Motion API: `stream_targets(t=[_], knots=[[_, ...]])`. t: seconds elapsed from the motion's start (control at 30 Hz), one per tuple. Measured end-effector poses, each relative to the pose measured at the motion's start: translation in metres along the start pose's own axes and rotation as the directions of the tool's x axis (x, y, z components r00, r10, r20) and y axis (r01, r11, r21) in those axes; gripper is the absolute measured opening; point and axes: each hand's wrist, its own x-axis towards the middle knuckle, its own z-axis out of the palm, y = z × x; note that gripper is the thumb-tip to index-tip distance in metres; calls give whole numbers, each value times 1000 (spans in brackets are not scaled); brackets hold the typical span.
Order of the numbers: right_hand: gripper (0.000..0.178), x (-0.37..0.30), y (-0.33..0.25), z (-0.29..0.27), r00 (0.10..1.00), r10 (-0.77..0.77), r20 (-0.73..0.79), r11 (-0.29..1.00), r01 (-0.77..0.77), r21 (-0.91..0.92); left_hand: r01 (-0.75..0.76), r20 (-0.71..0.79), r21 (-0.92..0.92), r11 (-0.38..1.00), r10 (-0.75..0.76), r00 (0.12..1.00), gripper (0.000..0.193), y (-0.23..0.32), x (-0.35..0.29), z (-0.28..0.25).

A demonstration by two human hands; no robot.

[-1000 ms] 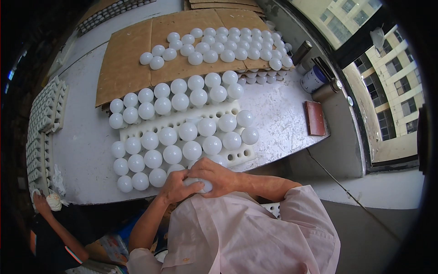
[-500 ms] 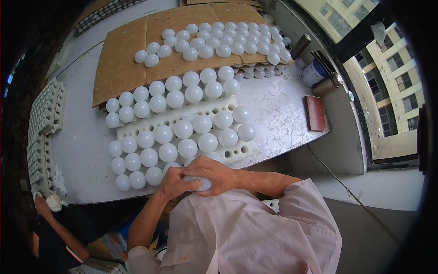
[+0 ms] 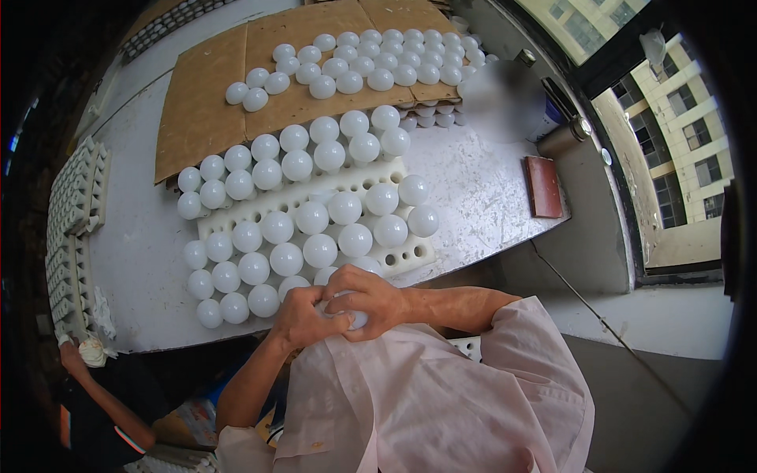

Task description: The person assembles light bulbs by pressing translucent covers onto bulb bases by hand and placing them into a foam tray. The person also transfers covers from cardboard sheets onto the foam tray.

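A white globe light bulb (image 3: 359, 320) is held close to my chest at the table's near edge. My left hand (image 3: 302, 319) closes around it from the left, and my right hand (image 3: 369, 303) wraps over it from the right. Fingers of both hands hide most of the bulb, including its base. Just beyond my hands, rows of white globe bulbs (image 3: 320, 251) stand in a white foam tray (image 3: 410, 254) with round holes. A second set of bulbs (image 3: 297, 165) stands in rows behind it.
Many more bulbs (image 3: 344, 81) sit on brown cardboard (image 3: 201, 98) at the back. Stacked white trays (image 3: 67, 236) line the left side. A red-brown block (image 3: 542, 187) and a metal flask (image 3: 564, 135) are at the right. Another person's arm (image 3: 110, 398) shows at lower left.
Both hands keep hold of the bulb, with only a slight shift of the fingers around it. The table and bulbs appear slightly higher in the view. A blurred patch now covers the back right.
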Motion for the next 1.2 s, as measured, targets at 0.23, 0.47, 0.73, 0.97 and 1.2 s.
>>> stream_targets(t=[0.23, 0.47, 0.73, 0.97, 1.2], knots=[[50, -6, 8, 5, 983, 177, -39, 983, -175, 63, 19, 62, -288, 957, -1, 998, 34, -26, 17, 0], [80, -32, -8, -9, 790, 606, -94, 794, -595, 122, 271, 403, -606, 748, -5, 915, 41, -46, 26, 3], [64, -95, -12, -75, 830, 362, -425, 705, -542, -457, -100, -18, -621, 777, 114, 993, 33, -47, 4, -19], [59, -98, 19, -42, 856, 506, -106, 604, -439, -665, -132, -160, -511, 849, 57, 985, 27, -53, -6, -20], [27, 12, 60, -90, 802, 553, -225, 743, -597, -304, -129, -289, -571, 811, -51, 956, 23, -71, -17, -15]])
